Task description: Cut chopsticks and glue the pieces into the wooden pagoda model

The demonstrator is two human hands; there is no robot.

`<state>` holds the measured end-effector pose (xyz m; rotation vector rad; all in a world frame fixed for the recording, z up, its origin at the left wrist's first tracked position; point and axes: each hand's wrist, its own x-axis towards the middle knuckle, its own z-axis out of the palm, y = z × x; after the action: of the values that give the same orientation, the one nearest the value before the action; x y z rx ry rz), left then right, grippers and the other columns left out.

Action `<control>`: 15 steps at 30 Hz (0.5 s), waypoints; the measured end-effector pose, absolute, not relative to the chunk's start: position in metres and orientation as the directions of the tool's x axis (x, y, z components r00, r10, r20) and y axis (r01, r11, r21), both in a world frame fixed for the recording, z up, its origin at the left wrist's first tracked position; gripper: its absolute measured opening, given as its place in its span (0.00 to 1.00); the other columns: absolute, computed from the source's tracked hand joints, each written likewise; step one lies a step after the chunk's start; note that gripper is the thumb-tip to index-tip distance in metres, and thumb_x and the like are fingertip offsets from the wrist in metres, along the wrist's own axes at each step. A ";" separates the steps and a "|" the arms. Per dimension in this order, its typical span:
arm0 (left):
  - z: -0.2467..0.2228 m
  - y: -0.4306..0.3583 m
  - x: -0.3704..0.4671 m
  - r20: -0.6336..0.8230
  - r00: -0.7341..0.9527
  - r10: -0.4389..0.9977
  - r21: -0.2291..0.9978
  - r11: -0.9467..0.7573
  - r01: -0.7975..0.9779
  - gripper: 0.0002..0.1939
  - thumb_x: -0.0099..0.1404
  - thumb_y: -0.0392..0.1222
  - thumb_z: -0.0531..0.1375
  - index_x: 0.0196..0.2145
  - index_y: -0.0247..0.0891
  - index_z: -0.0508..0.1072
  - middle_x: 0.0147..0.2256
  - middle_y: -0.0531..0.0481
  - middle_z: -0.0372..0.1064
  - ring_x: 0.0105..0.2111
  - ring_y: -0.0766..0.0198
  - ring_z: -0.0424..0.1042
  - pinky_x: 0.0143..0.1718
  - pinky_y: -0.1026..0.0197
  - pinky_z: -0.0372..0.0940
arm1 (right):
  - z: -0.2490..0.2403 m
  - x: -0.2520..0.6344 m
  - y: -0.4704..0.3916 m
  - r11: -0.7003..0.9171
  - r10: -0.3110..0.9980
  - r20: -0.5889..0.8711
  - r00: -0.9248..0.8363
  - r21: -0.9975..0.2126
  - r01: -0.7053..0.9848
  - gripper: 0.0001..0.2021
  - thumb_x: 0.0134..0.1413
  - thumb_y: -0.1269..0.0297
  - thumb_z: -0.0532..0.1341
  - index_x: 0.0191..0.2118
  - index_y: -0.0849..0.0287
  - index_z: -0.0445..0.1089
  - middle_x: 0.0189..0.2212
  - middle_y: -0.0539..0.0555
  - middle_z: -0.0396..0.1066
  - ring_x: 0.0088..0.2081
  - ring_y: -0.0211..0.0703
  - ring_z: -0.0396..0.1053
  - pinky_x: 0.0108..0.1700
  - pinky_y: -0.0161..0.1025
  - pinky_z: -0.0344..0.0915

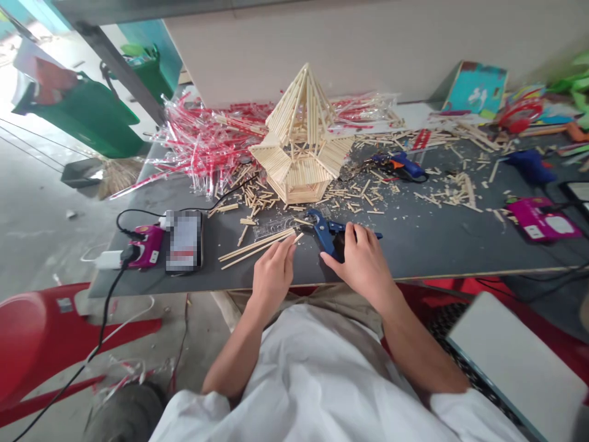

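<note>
My left hand is closed round the right ends of a few thin wooden sticks, which point left over the grey table. My right hand grips a blue hand cutter that lies at the table's front, its jaws toward the stick ends. Beside the sticks is a clear ruler. Behind the hands stands a model built of wooden sticks, with a pointed roof and a star-shaped lower part. Short cut stick pieces are scattered around its base.
Red and clear plastic wrappers pile up at the back left. A phone and a purple power socket lie at left. On the right are a blue glue gun, another purple socket and loose sticks.
</note>
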<state>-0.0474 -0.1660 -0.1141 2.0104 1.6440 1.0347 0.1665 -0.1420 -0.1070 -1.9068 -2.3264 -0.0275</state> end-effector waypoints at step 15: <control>-0.058 -0.105 -0.012 0.354 0.258 0.899 0.806 -0.433 0.402 0.16 0.79 0.43 0.50 0.53 0.37 0.75 0.33 0.48 0.76 0.31 0.67 0.74 0.38 0.65 0.68 | 0.023 0.202 -0.064 0.315 0.919 0.301 -0.254 -0.174 0.933 0.17 0.61 0.54 0.67 0.50 0.59 0.76 0.38 0.60 0.77 0.43 0.61 0.75 0.48 0.57 0.71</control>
<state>-0.0122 -0.1049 -0.0583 1.9565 1.1759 1.1134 0.2018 -0.0635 0.0233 -1.6566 -2.2422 -0.0559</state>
